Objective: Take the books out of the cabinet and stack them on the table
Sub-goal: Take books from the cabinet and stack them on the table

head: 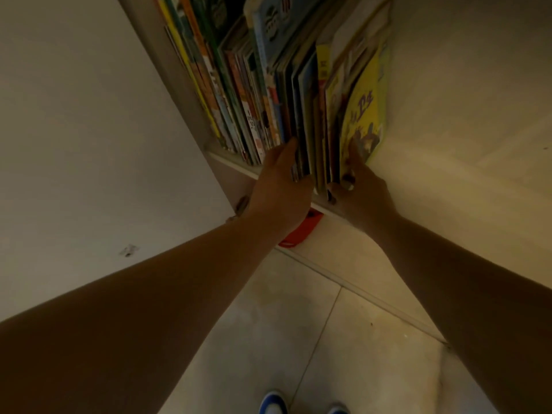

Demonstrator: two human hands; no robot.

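Books (268, 94) are seen as thin paper picture books with glossy printed covers; a yellow cover (363, 115) at the right end is shown slick and slightly bowed. The cabinet (191, 94) is made of smooth, matt, pale board, apparently laminate. The floor (343, 339) is laid in large pale tiles with a faint sheen. A red item (301, 231) below the shelf looks like smooth plastic.

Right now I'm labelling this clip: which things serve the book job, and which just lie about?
Job: upright row of thin colourful books; yellow-covered book; pale cabinet shelf; left hand; right hand.
Lying about: flat red object; blue-and-white shoes.
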